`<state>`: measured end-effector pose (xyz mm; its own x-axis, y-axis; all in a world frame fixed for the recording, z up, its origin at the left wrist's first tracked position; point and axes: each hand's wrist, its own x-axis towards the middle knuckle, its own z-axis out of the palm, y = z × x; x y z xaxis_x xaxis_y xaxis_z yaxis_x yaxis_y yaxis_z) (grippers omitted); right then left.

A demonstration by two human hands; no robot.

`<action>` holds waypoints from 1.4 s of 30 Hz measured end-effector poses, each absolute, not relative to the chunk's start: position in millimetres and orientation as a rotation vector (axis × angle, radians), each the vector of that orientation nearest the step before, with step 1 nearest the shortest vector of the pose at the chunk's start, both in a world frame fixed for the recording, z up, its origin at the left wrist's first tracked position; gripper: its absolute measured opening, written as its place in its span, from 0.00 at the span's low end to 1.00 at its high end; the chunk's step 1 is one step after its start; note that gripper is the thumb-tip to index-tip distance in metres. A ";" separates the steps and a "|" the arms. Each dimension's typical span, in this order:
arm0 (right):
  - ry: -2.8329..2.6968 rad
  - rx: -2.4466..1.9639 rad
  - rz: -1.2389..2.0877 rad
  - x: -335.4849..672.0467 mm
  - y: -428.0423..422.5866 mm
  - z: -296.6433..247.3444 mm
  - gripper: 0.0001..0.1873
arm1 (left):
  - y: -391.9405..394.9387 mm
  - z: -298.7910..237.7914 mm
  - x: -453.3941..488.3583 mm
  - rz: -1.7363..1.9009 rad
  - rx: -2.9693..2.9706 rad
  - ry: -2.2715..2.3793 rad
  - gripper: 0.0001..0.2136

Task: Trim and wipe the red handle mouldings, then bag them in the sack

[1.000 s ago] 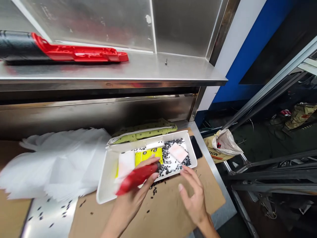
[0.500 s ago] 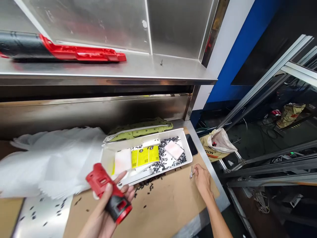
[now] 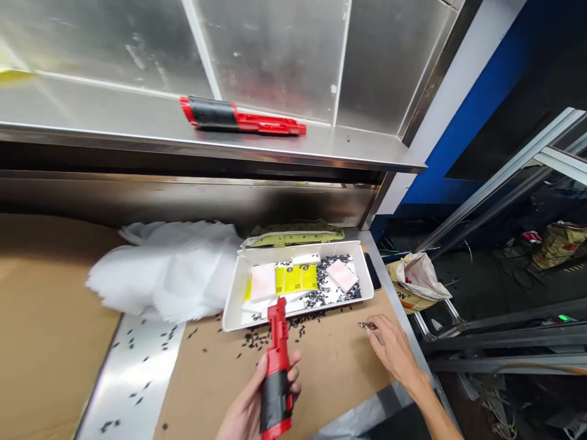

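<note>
My left hand (image 3: pixel 250 406) is closed around a red and black tool body (image 3: pixel 276 370), held upright over the brown cardboard (image 3: pixel 330 366), its red end pointing at the white tray (image 3: pixel 238 305). My right hand (image 3: pixel 389 348) rests on the cardboard at the right, fingertips pinched on a small metal piece (image 3: pixel 365 325). The tray holds small black screws (image 3: pixel 328 293), yellow labels (image 3: pixel 293 278) and white and pink pads. Loose black screws lie on the cardboard just in front of the tray.
A second red and black tool body (image 3: pixel 238 117) lies on the steel shelf (image 3: pixel 275 150) above. White foam sheets (image 3: pixel 169 275) are piled left of the tray, a green pouch (image 3: pixel 293 234) behind it. A dark phone (image 3: pixel 372 280) lies by the table's right edge, with a bag (image 3: pixel 415 278) on the floor beyond.
My left hand turned the red tool body from tilted sideways to upright, closer to the tray. My right hand stayed at the right holding the small metal piece. The view pulled back and left.
</note>
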<state>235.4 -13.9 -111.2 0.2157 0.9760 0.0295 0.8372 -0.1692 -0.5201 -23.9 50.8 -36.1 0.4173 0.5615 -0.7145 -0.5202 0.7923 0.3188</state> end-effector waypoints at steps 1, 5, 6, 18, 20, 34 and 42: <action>-1.707 -2.004 0.445 223.9 -17.1 -92.7 0.11 | 50.5 -31.9 -20.9 0.701 0.018 0.906 0.11; -1.883 -1.679 0.339 180.7 -25.8 -16.8 0.09 | 47.5 -9.7 -8.0 0.822 -0.067 0.960 0.11; -1.930 -1.600 0.281 172.2 -26.6 -2.4 0.09 | 46.2 -3.9 -5.3 0.834 -0.066 0.979 0.11; -2.100 -1.335 0.011 137.9 -29.3 23.2 0.10 | 25.4 -3.7 -13.3 0.802 0.062 0.910 0.23; -2.106 -1.324 -0.015 137.4 -31.3 26.4 0.09 | 22.5 -6.2 -16.6 0.778 0.056 0.849 0.25; -2.131 -1.320 -0.099 135.8 -35.0 31.3 0.07 | 19.7 2.2 -24.9 0.769 0.047 0.772 0.30; -2.098 -1.309 -0.142 131.3 -31.0 33.3 0.06 | 17.7 5.0 -21.7 0.784 0.088 0.800 0.34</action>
<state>131.3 -31.0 33.3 -0.2881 0.7648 0.5762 0.8354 0.4949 -0.2392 -21.7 17.7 5.0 0.4360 0.6606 -0.6112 -0.5970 0.7205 0.3529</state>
